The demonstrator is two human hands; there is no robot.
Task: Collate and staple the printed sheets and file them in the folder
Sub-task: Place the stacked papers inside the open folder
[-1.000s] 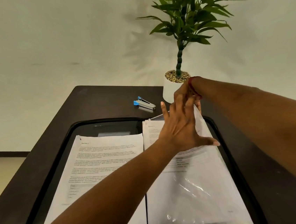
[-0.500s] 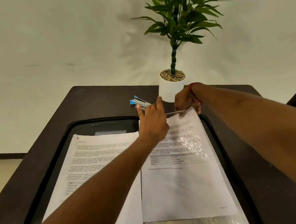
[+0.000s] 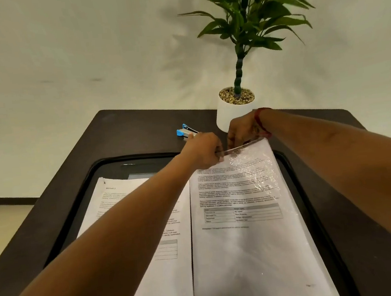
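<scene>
The scene is lit softly and rather dimly, with a warm cast. A faint, diffuse shadow of the green-leaved plant in its round white pot [image 3: 235, 116] is thrown on the pale wall [image 3: 83, 51] just left of the plant. Below the plant, white glare is seen on the crinkled clear plastic sleeve [image 3: 254, 170], and the text of the printed white sheet [image 3: 248, 250] is rendered soft and barely legible. The plant's uppermost leaves are slightly blurred. The edges of the dark brown table [image 3: 138, 122] are splayed by wide-angle distortion.
</scene>
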